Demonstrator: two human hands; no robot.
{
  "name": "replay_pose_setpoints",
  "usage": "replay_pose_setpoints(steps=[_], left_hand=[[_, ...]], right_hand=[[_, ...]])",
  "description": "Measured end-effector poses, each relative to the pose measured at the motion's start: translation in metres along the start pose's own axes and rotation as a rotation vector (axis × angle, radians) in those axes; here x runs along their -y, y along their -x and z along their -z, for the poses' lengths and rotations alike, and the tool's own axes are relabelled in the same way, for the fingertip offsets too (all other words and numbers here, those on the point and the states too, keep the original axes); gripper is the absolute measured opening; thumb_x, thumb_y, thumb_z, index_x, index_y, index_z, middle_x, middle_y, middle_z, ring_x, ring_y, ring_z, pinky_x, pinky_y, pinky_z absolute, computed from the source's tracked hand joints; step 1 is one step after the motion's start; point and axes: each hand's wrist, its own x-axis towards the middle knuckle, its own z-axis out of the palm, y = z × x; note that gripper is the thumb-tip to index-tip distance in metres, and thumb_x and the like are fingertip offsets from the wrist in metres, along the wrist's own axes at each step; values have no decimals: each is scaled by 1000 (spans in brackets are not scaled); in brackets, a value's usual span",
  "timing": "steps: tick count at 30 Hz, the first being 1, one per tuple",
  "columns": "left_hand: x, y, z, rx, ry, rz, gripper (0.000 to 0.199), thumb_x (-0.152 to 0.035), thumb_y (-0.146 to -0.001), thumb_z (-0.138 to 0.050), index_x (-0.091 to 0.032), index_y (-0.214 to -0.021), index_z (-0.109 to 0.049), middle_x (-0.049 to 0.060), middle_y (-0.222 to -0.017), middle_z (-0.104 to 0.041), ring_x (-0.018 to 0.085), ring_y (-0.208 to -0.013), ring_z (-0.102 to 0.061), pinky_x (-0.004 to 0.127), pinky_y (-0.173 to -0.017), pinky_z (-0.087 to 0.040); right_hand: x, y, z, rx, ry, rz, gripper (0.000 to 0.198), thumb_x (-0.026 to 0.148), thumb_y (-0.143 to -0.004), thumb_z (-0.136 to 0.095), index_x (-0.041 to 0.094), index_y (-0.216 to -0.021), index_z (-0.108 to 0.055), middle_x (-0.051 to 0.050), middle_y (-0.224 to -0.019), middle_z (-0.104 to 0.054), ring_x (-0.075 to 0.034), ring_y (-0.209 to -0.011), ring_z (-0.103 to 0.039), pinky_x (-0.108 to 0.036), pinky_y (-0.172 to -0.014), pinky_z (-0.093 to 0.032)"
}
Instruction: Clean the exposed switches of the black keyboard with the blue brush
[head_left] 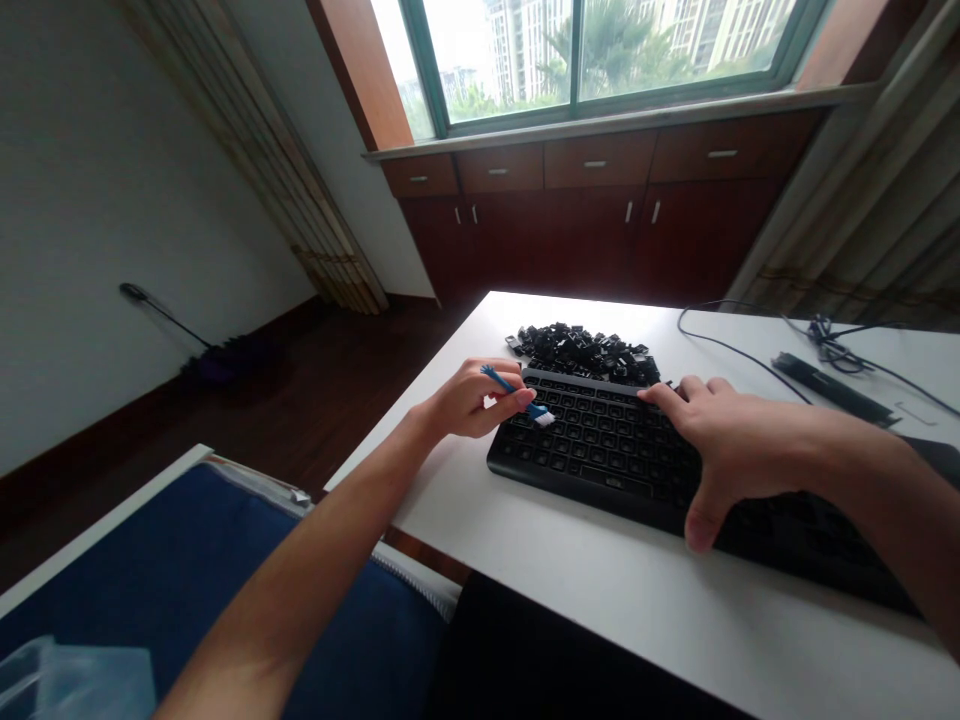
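- At the centre of the frame, my left hand (487, 400) pinches a slim blue brush (537, 409) between thumb and fingers, its handle end angled up to the left and its short white bristles (545, 420) pointing down at the keys. The pencil-like hold probably lets me steer so small a tip into narrow gaps; whether the bristles touch I cannot tell.
- From the centre to the lower right lies a long black plastic keyboard (611, 440), flat on the table, many of its square key sockets showing bare. Part of it is hidden beneath my right hand and forearm.
- My right hand (724, 440) is spread across that keyboard, thumb at the near edge and fingertips at the far edge, a clasp that seems meant to steady it against the brush.
- Just behind the keyboard, above the frame's centre, sits a loose heap of small black keycaps (581, 350), presumably gathered there to leave the board uncovered and the pieces together.
- Right of frame, a thin black cable (750, 355) curls over the glossy white table (442, 500) near a narrow black strip (832, 388); both lie beyond my right hand, seemingly out of the way.
- At the top, a green-framed window (574, 60) backlights the scene.
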Motion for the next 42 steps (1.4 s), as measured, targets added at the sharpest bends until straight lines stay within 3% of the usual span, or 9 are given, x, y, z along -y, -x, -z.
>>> replay_pose_setpoints(steps=[24,35,42], left_hand=[[-2,-3,6,61,66,11,39,-28,-96,-48,-16,-58,-51,2,-58,-48,11,-54,-46,27,-54,-36],[0,-2,6,70,109,44,41,-29,-97,-45,-16,-58,-50,1,-57,-46,11,-53,-44,28,-54,-34],[-6,-6,-3,52,31,30,39,-25,-96,-45,-19,-58,-38,-1,-56,-39,11,-53,-37,28,-53,-32]], right_hand=[[3,2,3,28,17,-4,153,67,-20,-79,18,-153,-24,-21,-137,-43,-46,-120,-44,-54,-88,-50],[0,0,0,-3,-2,17,150,68,-18,-79,21,-151,-29,-20,-133,-46,-46,-117,-46,-55,-85,-50],[1,1,1,5,16,5,153,67,-18,-80,17,-152,-25,-21,-134,-45,-45,-117,-45,-53,-86,-50]])
